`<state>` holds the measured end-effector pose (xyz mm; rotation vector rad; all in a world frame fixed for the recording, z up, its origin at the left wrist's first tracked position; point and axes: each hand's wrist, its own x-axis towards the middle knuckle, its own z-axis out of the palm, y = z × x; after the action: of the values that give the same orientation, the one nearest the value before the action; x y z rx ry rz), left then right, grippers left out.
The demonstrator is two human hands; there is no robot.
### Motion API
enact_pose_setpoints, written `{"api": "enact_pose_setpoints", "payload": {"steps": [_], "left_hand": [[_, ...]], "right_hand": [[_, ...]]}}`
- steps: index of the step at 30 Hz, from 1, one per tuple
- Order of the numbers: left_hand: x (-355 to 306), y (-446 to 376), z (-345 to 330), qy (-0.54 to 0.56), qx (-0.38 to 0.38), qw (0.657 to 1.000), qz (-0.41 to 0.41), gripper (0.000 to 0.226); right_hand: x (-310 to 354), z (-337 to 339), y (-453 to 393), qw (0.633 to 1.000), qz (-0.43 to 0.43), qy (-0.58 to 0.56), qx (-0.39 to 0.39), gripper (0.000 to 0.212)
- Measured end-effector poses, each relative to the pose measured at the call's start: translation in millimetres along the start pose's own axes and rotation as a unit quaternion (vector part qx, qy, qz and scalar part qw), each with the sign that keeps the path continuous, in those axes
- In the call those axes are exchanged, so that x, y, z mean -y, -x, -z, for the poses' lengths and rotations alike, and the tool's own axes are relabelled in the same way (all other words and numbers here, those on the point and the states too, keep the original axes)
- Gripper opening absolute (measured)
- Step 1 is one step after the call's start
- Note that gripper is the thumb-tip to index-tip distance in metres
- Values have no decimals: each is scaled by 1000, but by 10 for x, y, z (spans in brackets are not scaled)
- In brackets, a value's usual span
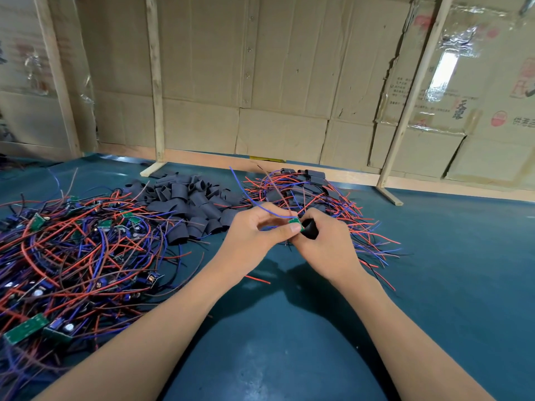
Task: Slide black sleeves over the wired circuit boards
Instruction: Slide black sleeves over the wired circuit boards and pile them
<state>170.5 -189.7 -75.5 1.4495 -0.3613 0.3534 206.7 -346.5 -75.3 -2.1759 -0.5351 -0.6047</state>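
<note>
Teal matting covers the table (434, 285), and nearest the viewer two bare forearms reach across it and meet above its middle. Held just clear of the surface, the left hand (254, 233) pinches a small green circuit board (295, 224) between thumb and curled fingers, its blue wire (254, 202) arcing up and away to the left. The right hand (327, 241) grips a black sleeve (311, 228) with its open mouth turned toward the board. Board and sleeve touch at that mouth, so the board looks to be at the very start of going in, though how far it has entered is hidden by the fingers. Working in the air rather than on the mat probably lets the trailing wires hang free instead of snagging.

Left of the arms sprawls a tangled heap of bare wired boards (72, 256), red, blue and dark leads knotted together, seemingly the stock waiting to be covered, within easy reach of the left hand. One stray red wire (257, 279) lies alone on the mat between the forearms.

Farther back, in the centre, sits a pile of empty sleeves (185, 204), placed so either hand can reach it. Beyond the right hand lies a second bundle (304, 186) whose boards already wear black covers, most likely the finished lot. Behind everything stand wooden posts (156, 82) and a wall of flattened cardboard (275, 68).
</note>
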Motion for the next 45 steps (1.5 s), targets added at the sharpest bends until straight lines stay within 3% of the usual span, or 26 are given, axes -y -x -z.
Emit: {"api": "enact_pose_setpoints", "payload": {"steps": [4,8,15,20,25,32,35,41,45], "left_hand": [[0,-15,-23,21,-34,999,-12,13],[3,-31,-5,53,-28,998,2,10],[-6,-20,-6,3,-28,1000,-6,12],[-4,-16,-11,-14,-34,999,-15,9],[8,-32,-17,-34,-39,998,-32,15],[23,-11,9,-60,-3,997,-49,10],[30,5,2,-76,18,995,-56,11],[45,50,-41,-148,8,985,-83,7],[22,65,-31,-259,47,954,-144,16]], "right_hand": [[15,3,9,999,27,-9,15,33],[16,-19,10,999,27,-18,24,28],[18,-24,6,999,20,-16,27,18],[21,-26,15,998,37,14,49,35],[8,-32,20,999,22,-4,38,21],[22,-39,16,1000,-7,4,24,20],[7,-36,13,1000,-8,10,23,28],[4,-18,19,999,9,27,45,27],[2,-22,11,999,-15,5,39,34]]}}
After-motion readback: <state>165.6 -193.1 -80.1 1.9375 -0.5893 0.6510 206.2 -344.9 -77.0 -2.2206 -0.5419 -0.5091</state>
